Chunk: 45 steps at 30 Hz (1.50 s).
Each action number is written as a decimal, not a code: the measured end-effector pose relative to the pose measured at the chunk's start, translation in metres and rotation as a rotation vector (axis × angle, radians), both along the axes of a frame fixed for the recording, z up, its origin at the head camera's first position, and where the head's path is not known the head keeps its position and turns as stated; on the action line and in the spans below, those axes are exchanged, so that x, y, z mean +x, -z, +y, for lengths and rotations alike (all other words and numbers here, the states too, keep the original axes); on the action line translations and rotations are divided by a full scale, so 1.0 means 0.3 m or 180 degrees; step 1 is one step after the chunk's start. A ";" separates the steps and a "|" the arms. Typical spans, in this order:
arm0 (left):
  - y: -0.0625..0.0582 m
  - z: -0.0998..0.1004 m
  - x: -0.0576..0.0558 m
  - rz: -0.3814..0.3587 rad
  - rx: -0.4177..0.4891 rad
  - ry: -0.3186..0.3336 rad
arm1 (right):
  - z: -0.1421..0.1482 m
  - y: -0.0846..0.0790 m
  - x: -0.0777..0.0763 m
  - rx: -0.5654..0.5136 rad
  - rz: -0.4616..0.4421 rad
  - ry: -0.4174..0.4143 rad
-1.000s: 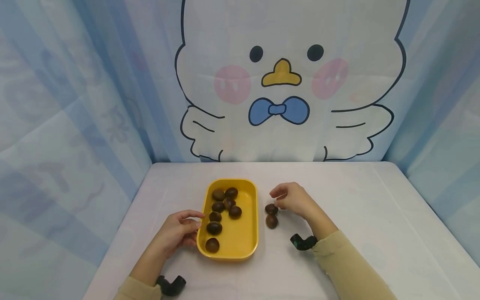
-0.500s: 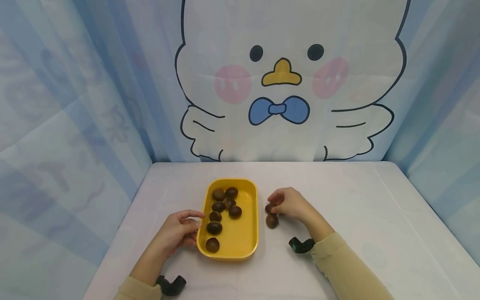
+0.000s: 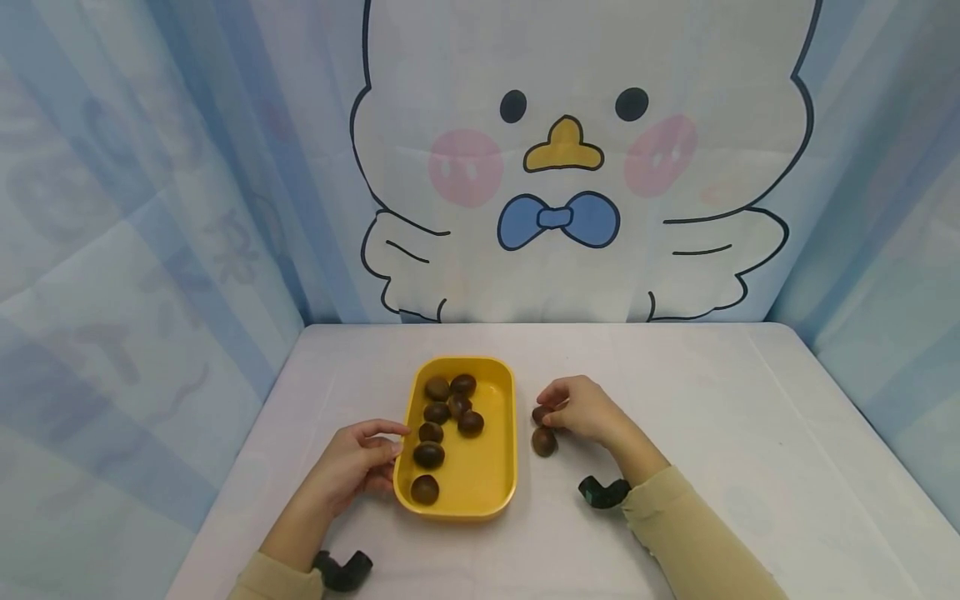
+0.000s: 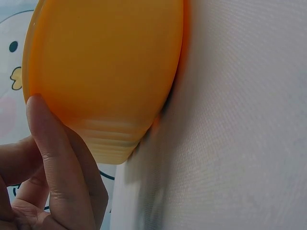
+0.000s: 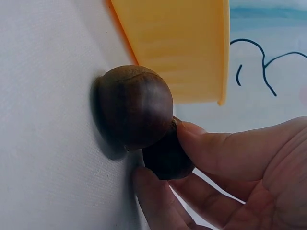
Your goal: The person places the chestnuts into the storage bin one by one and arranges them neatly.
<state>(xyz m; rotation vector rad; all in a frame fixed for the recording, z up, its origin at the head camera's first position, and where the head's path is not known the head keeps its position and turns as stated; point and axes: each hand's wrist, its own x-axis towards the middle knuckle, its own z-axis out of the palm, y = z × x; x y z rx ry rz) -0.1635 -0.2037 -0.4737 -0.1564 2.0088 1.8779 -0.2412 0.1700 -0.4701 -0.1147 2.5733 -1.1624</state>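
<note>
A yellow tray (image 3: pixel 480 479) with several brown chestnuts (image 3: pixel 428 455) inside stands on the table. Beside its left wall is my left hand (image 3: pixel 348 462), fingers loosely bent and fingertips at the rim. In the left wrist view, one fingertip (image 4: pixel 38 108) touches the tray's outer wall (image 4: pixel 110 62) near the rim. To the right of the tray, my right hand (image 3: pixel 588 410) pinches a chestnut (image 3: pixel 540 414) between thumb and fingers, partly hiding it. Another chestnut (image 3: pixel 544 442) lies right against it on the near side, large and glossy in the right wrist view (image 5: pixel 134 108).
The white table (image 3: pixel 712 417) extends to both sides of the tray. Behind it hangs a curtain (image 3: pixel 555 275) printed with a cartoon bird; curtains also flank the left and right. Dark curved devices (image 3: pixel 343 572) sit at both wrists.
My right hand has come down a little and its fingers have closed round the farther chestnut outside the tray. My left hand and the tray have stayed put.
</note>
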 end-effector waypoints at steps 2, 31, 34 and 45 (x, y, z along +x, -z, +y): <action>0.001 -0.001 0.000 -0.0002 0.0005 -0.0002 | 0.003 -0.002 0.000 -0.0005 0.0009 0.0021; -0.001 0.001 0.000 0.0002 -0.0043 -0.0011 | -0.118 -0.160 0.021 -0.0696 0.0121 -0.0334; 0.000 0.001 0.000 0.0010 -0.0032 -0.0003 | -0.145 -0.170 0.021 -0.0691 0.0107 -0.0349; -0.002 0.003 0.000 -0.0002 -0.0074 -0.0023 | -0.247 -0.181 -0.004 -0.0430 0.0165 -0.0535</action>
